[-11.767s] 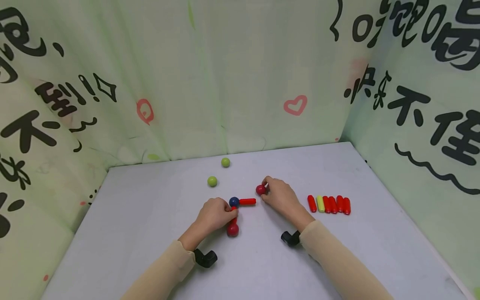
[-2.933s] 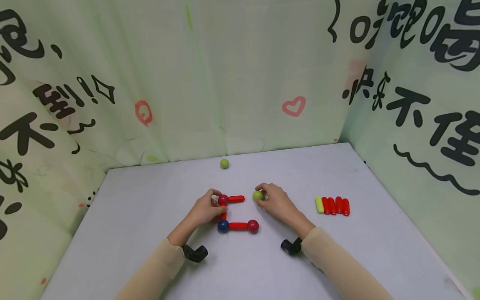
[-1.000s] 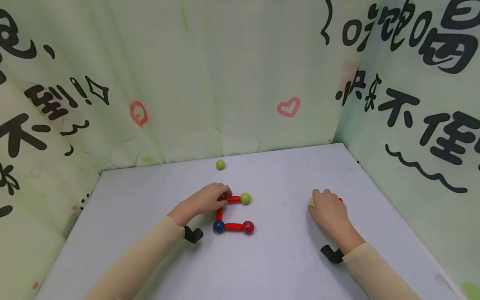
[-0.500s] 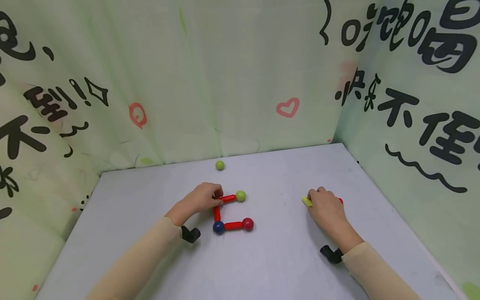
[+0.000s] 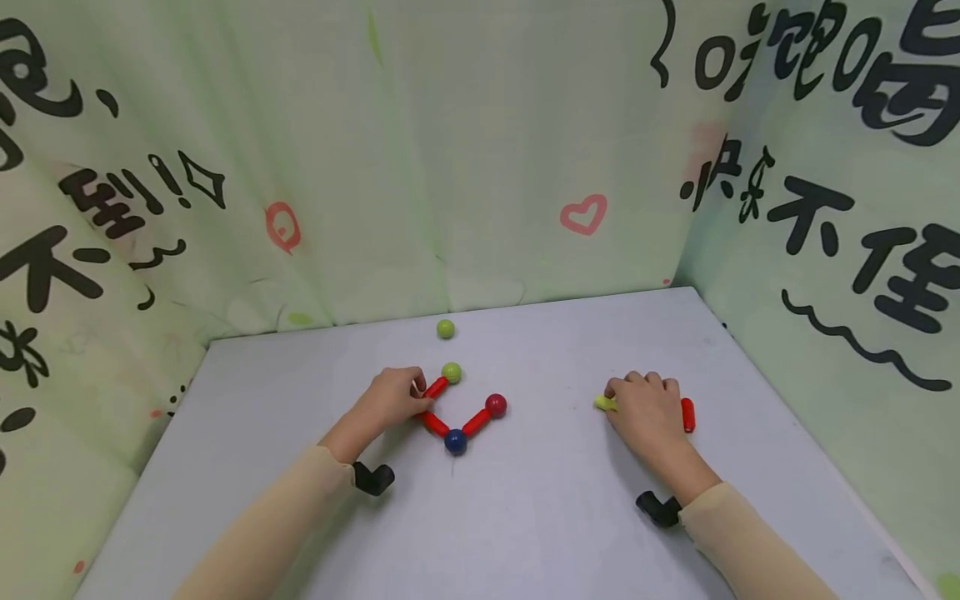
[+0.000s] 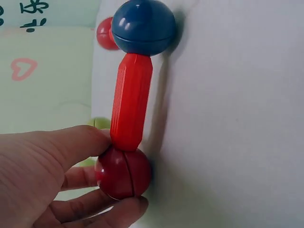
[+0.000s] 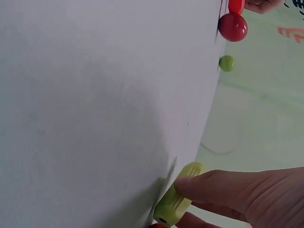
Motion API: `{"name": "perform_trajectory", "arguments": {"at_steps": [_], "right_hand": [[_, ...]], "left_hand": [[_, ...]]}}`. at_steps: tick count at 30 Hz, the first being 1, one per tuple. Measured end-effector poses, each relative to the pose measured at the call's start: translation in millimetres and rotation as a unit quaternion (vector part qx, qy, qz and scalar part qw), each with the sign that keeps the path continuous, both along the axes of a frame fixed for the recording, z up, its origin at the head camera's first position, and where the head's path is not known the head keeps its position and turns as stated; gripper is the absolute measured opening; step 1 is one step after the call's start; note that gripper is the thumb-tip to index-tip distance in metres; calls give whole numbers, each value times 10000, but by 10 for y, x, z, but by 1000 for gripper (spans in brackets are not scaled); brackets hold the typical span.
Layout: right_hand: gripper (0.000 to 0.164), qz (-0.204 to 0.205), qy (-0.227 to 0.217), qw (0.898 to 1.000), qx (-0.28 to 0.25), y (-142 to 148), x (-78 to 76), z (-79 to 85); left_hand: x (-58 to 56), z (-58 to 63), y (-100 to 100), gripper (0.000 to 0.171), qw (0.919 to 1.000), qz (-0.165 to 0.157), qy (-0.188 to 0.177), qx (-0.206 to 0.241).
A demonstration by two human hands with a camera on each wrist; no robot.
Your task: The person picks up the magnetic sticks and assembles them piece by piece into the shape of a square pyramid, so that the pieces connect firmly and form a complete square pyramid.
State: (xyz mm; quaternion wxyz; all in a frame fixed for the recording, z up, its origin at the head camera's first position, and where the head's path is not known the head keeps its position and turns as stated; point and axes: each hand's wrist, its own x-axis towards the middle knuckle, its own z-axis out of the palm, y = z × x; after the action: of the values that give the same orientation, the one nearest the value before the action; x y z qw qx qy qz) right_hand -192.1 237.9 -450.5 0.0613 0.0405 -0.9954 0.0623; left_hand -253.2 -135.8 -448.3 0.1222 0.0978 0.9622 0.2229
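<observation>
Your left hand [image 5: 393, 396] is pinching the rod-and-ball chain [image 5: 476, 422] by its dark red ball [image 6: 124, 173], and way over right the yellow-green rod [image 5: 604, 403] is pointing pretty much lengthwise back at it, pinched in your right hand [image 5: 647, 417].

From the head, the left hand [image 5: 390, 400] hides the dark red ball [image 6: 124, 174] it pinches, and the right hand [image 5: 647, 417] covers part of the yellow stick [image 7: 175, 204]. The left wrist view's top edge clips the blue ball [image 6: 145, 28]. The right wrist view's bottom edge cuts off a red bit [image 7: 158, 225], too small to tell.
</observation>
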Motion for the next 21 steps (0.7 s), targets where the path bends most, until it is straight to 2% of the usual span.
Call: {"name": "perform_trajectory", "arguments": {"at_steps": [5, 9, 16, 21], "right_hand": [[25, 161, -82, 9996, -233, -70, -41, -14], [31, 247, -341, 9974, -581, -197, -80, -5], [25, 451, -963, 9824, -1537, -510, -221, 29], [21, 557, -807, 9827, -1572, -700, -293, 64]], "left_hand": [[108, -9, 13, 27, 9998, 180, -96, 71], [227, -35, 52, 29, 9989, 363, -260, 121], [457, -72, 110, 26, 9980, 493, -208, 336], [568, -83, 133, 25, 9965, 363, -461, 591]]}}
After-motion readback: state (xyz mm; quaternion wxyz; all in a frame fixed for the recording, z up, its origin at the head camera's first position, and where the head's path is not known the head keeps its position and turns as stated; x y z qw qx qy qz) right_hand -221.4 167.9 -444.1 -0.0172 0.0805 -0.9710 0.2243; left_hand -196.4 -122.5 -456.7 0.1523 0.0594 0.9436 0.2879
